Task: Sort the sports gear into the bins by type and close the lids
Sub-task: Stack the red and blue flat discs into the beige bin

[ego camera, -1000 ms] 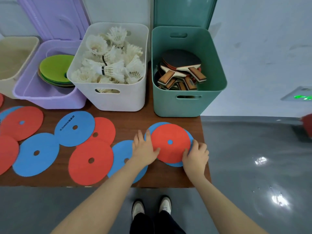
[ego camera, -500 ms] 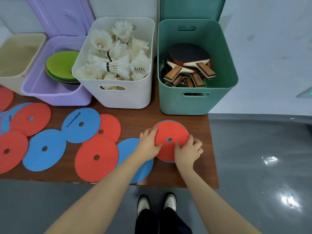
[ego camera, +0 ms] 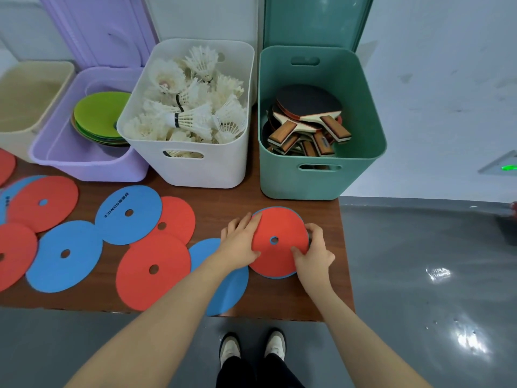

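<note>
A red disc (ego camera: 279,233) lies squarely on a blue disc at the table's right end, only a thin blue rim showing. My left hand (ego camera: 240,243) rests its straight fingers against the pair's left edge. My right hand (ego camera: 314,253) curls round the right edge, thumb on top of the red disc. Several more red and blue discs (ego camera: 152,271) are spread across the brown table (ego camera: 321,298). Behind them stand a purple bin (ego camera: 84,166) with green discs (ego camera: 98,116), a white bin (ego camera: 195,169) of shuttlecocks and a green bin (ego camera: 307,180) of table tennis paddles.
A beige bin (ego camera: 25,79) stands at the far left. The purple lid (ego camera: 106,29) and the green lid (ego camera: 313,21) lean upright behind their bins. The table's right edge is just past my right hand, with grey floor (ego camera: 419,275) beyond.
The red disc has been slid over the blue one until the two line up. My right hand moved from the lower right edge up round the disc's side.
</note>
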`<state>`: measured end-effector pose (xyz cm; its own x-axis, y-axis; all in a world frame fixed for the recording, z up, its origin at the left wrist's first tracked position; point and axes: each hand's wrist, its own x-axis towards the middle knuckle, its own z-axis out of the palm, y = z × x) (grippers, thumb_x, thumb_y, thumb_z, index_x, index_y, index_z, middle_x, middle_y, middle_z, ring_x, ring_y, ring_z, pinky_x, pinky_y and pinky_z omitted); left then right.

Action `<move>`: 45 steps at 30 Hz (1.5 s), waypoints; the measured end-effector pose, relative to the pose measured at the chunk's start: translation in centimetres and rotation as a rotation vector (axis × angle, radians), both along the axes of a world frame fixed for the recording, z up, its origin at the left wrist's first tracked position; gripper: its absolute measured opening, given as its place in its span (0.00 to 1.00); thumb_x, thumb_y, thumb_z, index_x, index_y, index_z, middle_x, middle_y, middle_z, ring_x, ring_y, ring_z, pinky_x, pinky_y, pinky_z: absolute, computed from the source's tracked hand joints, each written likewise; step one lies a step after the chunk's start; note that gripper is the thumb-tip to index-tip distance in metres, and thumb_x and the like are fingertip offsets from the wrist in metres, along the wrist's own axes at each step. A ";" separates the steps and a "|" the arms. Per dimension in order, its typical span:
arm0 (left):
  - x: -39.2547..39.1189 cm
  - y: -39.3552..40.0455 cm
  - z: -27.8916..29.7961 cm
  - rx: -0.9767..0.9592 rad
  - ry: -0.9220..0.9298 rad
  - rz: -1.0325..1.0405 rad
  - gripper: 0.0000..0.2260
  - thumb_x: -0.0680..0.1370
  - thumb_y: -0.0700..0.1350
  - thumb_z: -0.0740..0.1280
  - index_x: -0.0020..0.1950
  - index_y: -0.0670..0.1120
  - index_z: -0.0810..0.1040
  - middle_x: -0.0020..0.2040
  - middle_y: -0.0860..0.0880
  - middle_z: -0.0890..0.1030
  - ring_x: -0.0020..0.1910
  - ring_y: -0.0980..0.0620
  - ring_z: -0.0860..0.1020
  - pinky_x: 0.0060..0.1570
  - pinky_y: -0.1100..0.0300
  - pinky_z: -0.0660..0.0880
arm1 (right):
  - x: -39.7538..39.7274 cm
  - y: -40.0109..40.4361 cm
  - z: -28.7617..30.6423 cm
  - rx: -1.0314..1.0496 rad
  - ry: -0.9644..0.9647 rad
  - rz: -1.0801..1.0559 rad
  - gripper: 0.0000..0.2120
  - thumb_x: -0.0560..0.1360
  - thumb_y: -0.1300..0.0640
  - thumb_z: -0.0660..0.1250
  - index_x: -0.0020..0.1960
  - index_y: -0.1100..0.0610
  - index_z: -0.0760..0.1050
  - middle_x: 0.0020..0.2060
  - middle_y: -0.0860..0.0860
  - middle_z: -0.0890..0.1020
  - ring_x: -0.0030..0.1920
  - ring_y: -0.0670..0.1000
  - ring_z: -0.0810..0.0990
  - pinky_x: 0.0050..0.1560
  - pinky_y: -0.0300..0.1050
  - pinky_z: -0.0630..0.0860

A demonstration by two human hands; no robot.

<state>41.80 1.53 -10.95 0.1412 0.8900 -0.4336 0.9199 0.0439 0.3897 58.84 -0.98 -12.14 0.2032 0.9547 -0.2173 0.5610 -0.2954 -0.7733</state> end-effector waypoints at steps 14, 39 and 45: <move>2.5 1.0 -0.4 0.081 -0.038 -0.022 0.46 0.68 0.55 0.72 0.76 0.58 0.43 0.71 0.44 0.54 0.69 0.42 0.56 0.68 0.49 0.54 | 3.0 -0.1 1.3 0.263 0.142 0.085 0.26 0.71 0.66 0.67 0.59 0.39 0.72 0.48 0.39 0.78 0.47 0.47 0.77 0.55 0.51 0.74; -11.5 -5.8 10.7 0.633 0.138 0.409 0.36 0.68 0.58 0.64 0.74 0.48 0.60 0.57 0.40 0.65 0.53 0.38 0.69 0.54 0.47 0.71 | -10.8 3.7 10.6 0.698 0.003 0.588 0.22 0.71 0.64 0.69 0.64 0.54 0.74 0.41 0.47 0.75 0.39 0.52 0.76 0.43 0.53 0.73; -19.7 -3.1 13.3 0.752 0.129 0.498 0.36 0.67 0.58 0.63 0.72 0.45 0.65 0.55 0.37 0.68 0.51 0.36 0.71 0.52 0.47 0.72 | -19.9 7.2 13.8 0.749 0.055 0.613 0.21 0.71 0.62 0.68 0.63 0.56 0.74 0.46 0.54 0.79 0.47 0.54 0.77 0.51 0.51 0.74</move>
<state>22.08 -1.59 2.34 -0.3446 0.8894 0.3003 0.9011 0.2238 0.3713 38.91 6.26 1.64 -0.3683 0.7863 0.4960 0.4109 0.6163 -0.6718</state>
